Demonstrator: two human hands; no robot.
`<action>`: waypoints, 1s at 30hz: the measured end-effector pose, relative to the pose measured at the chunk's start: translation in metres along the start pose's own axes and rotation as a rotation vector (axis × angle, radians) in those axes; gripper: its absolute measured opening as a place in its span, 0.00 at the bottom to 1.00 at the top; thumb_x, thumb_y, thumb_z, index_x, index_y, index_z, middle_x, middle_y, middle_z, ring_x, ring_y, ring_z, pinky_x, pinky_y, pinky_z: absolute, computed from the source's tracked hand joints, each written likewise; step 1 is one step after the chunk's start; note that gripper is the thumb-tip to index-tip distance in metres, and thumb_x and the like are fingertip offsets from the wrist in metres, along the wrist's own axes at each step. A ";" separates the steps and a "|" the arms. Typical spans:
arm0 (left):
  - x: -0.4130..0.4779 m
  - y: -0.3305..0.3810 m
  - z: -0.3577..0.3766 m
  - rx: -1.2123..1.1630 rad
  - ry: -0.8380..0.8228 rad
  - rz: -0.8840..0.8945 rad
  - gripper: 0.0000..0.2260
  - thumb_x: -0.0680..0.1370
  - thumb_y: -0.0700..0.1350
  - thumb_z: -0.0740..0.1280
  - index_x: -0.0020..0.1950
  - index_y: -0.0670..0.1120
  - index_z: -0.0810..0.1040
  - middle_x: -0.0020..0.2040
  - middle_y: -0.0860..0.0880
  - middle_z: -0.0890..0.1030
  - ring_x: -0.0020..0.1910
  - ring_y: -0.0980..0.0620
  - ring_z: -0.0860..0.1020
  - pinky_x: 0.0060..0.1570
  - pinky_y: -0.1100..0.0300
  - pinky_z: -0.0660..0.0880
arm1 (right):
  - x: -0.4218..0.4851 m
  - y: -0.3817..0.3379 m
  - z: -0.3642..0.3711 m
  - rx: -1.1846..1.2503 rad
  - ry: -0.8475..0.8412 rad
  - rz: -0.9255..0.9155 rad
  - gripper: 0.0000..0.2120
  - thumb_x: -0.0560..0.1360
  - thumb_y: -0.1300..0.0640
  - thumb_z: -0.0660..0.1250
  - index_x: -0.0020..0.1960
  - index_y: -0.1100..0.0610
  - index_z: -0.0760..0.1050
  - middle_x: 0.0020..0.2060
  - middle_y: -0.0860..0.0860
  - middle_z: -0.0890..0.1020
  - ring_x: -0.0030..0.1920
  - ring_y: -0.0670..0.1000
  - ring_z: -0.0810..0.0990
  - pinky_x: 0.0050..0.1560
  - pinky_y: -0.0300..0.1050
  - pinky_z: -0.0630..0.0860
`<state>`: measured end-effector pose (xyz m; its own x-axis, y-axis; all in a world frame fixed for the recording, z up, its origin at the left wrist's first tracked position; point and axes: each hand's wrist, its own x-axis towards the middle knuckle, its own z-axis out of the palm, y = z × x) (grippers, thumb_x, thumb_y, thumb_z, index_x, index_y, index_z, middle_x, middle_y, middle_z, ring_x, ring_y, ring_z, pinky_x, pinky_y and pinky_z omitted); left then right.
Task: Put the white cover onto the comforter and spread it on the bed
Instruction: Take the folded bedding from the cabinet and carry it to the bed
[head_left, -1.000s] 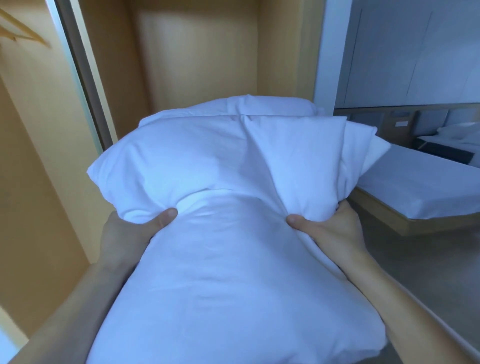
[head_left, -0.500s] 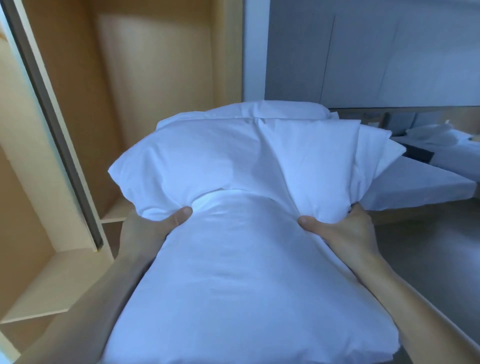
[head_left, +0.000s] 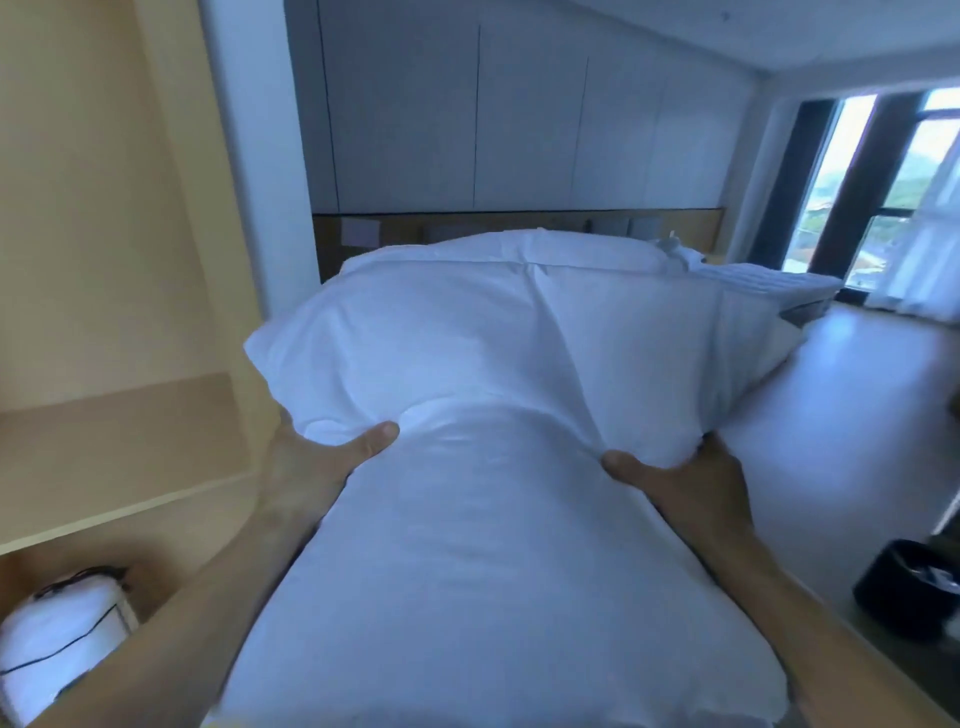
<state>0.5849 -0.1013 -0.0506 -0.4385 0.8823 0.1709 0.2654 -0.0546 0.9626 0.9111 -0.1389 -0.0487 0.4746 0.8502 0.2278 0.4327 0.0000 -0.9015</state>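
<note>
We logged a pale wood wardrobe (head_left: 104, 234) at left, flat-panelled. The folded white bedding (head_left: 493, 545) was held up before us, clear of the bed (head_left: 769, 283): a plump stack of smooth matte cloth with soft creases and rounded edges. The left hand (head_left: 311, 467) and right hand (head_left: 691, 483) gripped its sides, thumbs on top. A round black bin (head_left: 904, 587) stood at lower right.

The left hand (head_left: 311, 467) and right hand (head_left: 691, 483) grip a white bedding bundle (head_left: 493, 405) at centre frame. A bed (head_left: 779, 285) lies upper right.
</note>
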 end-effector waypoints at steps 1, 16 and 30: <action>0.012 -0.002 0.012 0.015 -0.037 -0.011 0.28 0.64 0.54 0.81 0.56 0.43 0.74 0.46 0.53 0.78 0.49 0.47 0.79 0.46 0.60 0.70 | 0.014 0.004 0.003 -0.017 0.021 0.009 0.45 0.53 0.40 0.83 0.64 0.57 0.73 0.56 0.53 0.81 0.57 0.57 0.80 0.57 0.53 0.77; 0.188 0.013 0.261 0.007 -0.332 -0.011 0.43 0.49 0.71 0.80 0.58 0.51 0.78 0.50 0.55 0.83 0.48 0.52 0.82 0.48 0.51 0.80 | 0.240 0.084 0.012 0.080 0.203 0.152 0.33 0.57 0.49 0.85 0.57 0.49 0.74 0.46 0.42 0.80 0.51 0.53 0.81 0.55 0.52 0.78; 0.310 0.059 0.527 0.023 -0.331 0.000 0.25 0.62 0.61 0.81 0.51 0.51 0.77 0.46 0.54 0.81 0.44 0.52 0.80 0.37 0.59 0.75 | 0.527 0.157 -0.012 0.020 0.188 0.134 0.40 0.58 0.45 0.84 0.64 0.56 0.73 0.52 0.49 0.79 0.53 0.54 0.79 0.56 0.51 0.76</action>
<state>0.9168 0.4154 -0.0519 -0.1365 0.9865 0.0901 0.2864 -0.0477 0.9569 1.2383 0.3029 -0.0658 0.6623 0.7302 0.1681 0.3417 -0.0947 -0.9350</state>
